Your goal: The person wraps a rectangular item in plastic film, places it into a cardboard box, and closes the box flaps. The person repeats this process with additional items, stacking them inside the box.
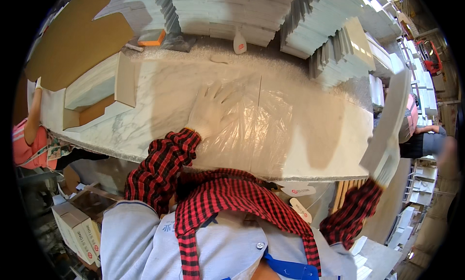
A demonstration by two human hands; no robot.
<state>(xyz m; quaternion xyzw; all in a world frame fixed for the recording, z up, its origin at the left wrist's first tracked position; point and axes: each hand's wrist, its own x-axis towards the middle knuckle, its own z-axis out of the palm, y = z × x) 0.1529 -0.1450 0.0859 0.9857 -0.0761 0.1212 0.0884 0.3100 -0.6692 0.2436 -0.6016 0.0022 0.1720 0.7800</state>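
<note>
My left hand (215, 108), in a white knit glove, lies with its fingers spread on a sheet of clear plastic film (264, 134). The crinkled film is spread over the pale marble worktop (164, 81) in front of me. At the right, my gloved right hand (386, 164) is closed around the lower end of a long pale stone tile (391, 112). The tile is tilted up beyond the worktop's right end. Red and black checked sleeves cover both of my forearms.
At the left stands an open cardboard box (125, 79) with pale tiles inside. Tall tile stacks (232, 13) line the back, by a white bottle (239, 42) and an orange block (151, 37). Co-workers are at the far left (31, 139) and right (428, 143). Cartons (77, 231) sit lower left.
</note>
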